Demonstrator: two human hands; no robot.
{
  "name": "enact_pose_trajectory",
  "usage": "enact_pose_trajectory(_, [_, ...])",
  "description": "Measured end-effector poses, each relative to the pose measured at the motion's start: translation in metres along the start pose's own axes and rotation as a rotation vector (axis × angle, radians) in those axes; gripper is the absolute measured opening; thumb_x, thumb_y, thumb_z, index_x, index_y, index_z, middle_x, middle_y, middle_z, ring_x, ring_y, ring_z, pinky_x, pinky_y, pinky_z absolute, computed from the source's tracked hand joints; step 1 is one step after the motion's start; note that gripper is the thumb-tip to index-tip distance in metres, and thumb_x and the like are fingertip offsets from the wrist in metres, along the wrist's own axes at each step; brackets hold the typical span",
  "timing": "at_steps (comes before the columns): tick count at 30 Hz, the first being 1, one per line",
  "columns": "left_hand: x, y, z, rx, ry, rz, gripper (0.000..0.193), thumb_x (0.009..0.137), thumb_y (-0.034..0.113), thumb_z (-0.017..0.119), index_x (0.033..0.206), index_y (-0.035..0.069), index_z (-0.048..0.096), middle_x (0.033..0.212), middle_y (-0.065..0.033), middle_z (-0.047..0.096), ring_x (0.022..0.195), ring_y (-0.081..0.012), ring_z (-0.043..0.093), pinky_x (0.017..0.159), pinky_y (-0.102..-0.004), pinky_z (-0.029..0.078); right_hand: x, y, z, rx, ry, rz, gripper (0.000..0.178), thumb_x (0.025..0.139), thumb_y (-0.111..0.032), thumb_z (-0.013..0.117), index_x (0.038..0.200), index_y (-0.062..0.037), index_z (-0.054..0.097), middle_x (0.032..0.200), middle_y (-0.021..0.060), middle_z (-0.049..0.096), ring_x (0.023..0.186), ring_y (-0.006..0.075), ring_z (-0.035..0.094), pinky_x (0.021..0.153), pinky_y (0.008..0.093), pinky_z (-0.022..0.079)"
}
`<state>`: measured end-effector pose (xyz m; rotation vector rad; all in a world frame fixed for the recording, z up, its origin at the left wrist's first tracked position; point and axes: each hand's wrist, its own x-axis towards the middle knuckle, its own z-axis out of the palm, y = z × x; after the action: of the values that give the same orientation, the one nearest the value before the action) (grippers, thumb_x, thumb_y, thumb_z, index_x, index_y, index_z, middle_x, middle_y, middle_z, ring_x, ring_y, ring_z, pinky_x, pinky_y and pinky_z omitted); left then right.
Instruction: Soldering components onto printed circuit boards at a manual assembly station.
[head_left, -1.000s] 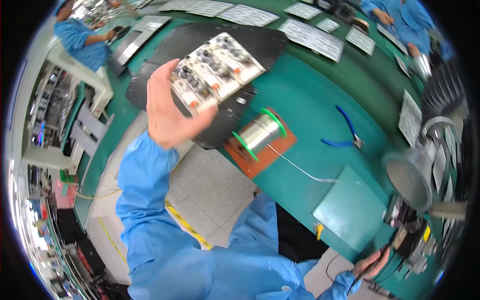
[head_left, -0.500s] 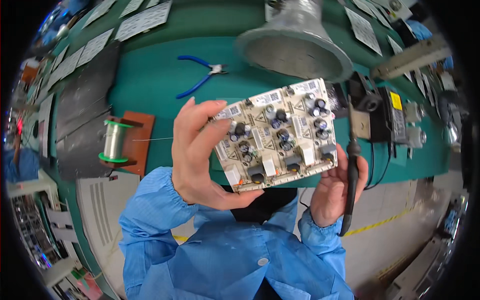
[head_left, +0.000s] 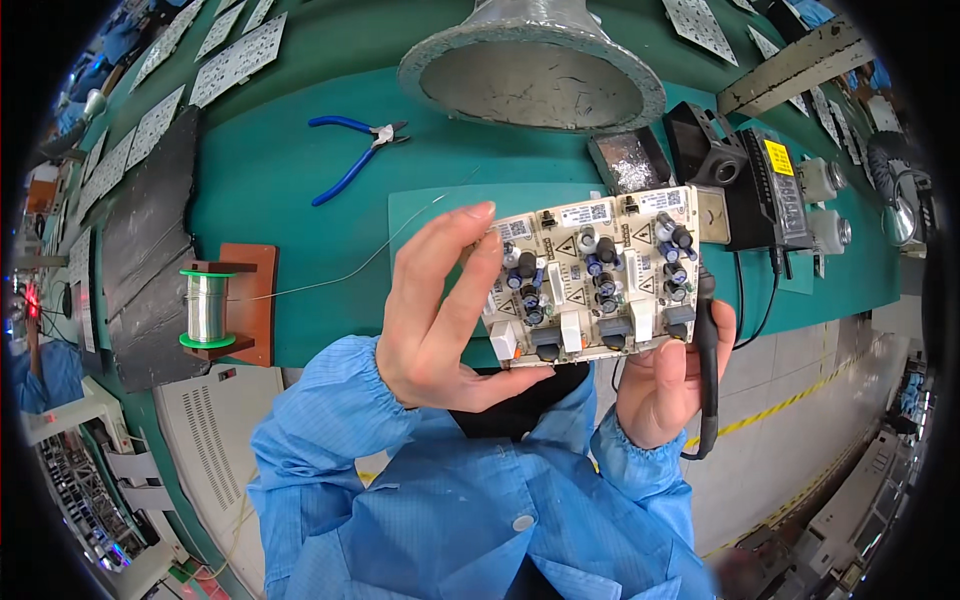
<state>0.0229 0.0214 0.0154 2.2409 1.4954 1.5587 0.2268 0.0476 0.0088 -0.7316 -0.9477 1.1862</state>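
Observation:
A cream circuit board panel [head_left: 590, 265] with several capacitors, white blocks and labels is tilted up above the green mat. My left hand [head_left: 425, 320] grips its left side, fingers over the top edge and thumb under the bottom edge. In my right hand [head_left: 660, 395] is a black-handled soldering iron [head_left: 707, 345], its upper part hidden behind the panel. The right thumb is at the panel's lower right edge; whether it touches cannot be made out. Left of the hands, a spool of solder wire [head_left: 207, 308] sits on a brown stand [head_left: 262, 300], its loose wire rising toward the mat's middle.
Blue-handled cutters [head_left: 350, 165] lie at the far left of the green mat [head_left: 260, 200]. A metal fume hood [head_left: 530, 80] hangs at the back. Right of the panel stand a small solder-flecked tray [head_left: 632, 160], an iron holder [head_left: 708, 145] and a black box [head_left: 770, 200].
The panel and both hands have shifted right, and the panel is less slanted. The solder wire's loose end now shows above the left hand. The whole view has shifted somewhat.

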Motion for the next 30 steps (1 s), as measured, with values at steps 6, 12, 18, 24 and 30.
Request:
enact_pose_trajectory(6, [-0.001,-0.003,0.002,-0.027,0.026,0.014,0.092,0.051,0.029,0.086,0.126,-0.007,0.046,0.127,-0.0286,0.042,0.111,-0.0422,0.048,0.090,-0.0478,0.043,-0.002,0.001,-0.001,-0.020,0.002,-0.019,0.061,0.079,-0.012,0.068,0.131,-0.0069,0.037,0.122,0.0132,0.053,0.093,0.0185,0.058,0.072,0.0262,0.048])
enact_pose_trajectory(12, [-0.006,-0.010,0.003,0.027,-0.006,0.039,0.099,0.053,0.034,0.086,0.132,-0.005,0.041,0.132,-0.0312,0.036,0.120,-0.0466,0.041,0.097,-0.0499,0.038,-0.004,0.001,0.004,0.068,0.005,-0.038,0.062,0.074,-0.004,0.073,0.127,-0.0052,0.039,0.121,0.0146,0.054,0.111,0.0240,0.053,0.098,0.0381,0.040])
enact_pose_trajectory(18, [-0.005,0.017,-0.010,-0.499,0.069,-0.434,0.106,0.063,0.040,0.081,0.141,-0.005,0.025,0.140,-0.0293,0.031,0.133,-0.0379,0.030,0.107,-0.0461,0.024,-0.009,0.015,-0.005,-0.299,-0.176,-0.619,0.053,0.075,-0.008,0.067,0.121,-0.0061,0.043,0.110,0.0197,0.056,0.102,0.0279,0.058,0.090,0.0416,0.046])
enact_pose_trajectory(24, [-0.005,-0.003,-0.032,-0.848,-0.232,-1.059,0.026,0.090,0.012,0.058,0.103,-0.011,0.061,0.090,-0.0135,0.067,0.083,-0.0152,0.064,0.074,-0.0266,0.052,0.007,0.016,-0.013,-0.824,-0.901,-0.868,0.023,0.063,-0.007,0.070,0.084,-0.0145,0.064,0.094,0.0137,0.067,0.095,0.0313,0.060,0.070,0.0379,0.057])
enact_pose_trajectory(30, [-0.013,-0.006,-0.037,-0.750,-0.394,-1.358,0.028,0.089,0.013,0.059,0.105,-0.010,0.061,0.088,-0.0126,0.068,0.075,-0.0145,0.065,0.063,-0.0258,0.055,-0.016,0.030,-0.020,-0.742,-0.881,-0.575,0.024,0.063,-0.019,0.078,0.081,-0.0123,0.064,0.096,0.0142,0.067,0.098,0.0308,0.060,0.081,0.0426,0.052])
